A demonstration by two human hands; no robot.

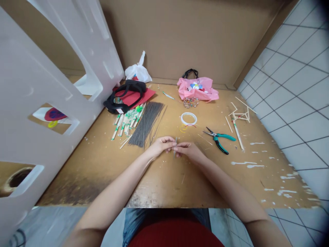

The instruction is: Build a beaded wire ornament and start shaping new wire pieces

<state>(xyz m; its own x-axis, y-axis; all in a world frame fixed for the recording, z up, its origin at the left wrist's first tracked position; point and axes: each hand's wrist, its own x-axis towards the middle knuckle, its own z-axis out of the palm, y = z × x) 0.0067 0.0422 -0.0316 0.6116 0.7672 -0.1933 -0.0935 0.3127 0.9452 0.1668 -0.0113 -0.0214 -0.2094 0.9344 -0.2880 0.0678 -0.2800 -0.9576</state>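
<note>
Both my hands meet over the middle of the wooden table (102,171). My left hand (161,145) and my right hand (187,149) are closed in a pinch on a short thin grey wire piece (175,148) held upright between them. A bundle of thin grey wires (147,123) lies just beyond my left hand. Green-handled pliers (219,138) lie to the right of my right hand.
Paper-wrapped chopsticks (127,121), a black strap bag (123,97) on red paper (136,96), a white tape roll (188,118), a pink bag (197,89), a white plastic bag (138,72) and a stick frame (240,115) lie farther back. A white panel (38,85) stands at left; cardboard wall behind.
</note>
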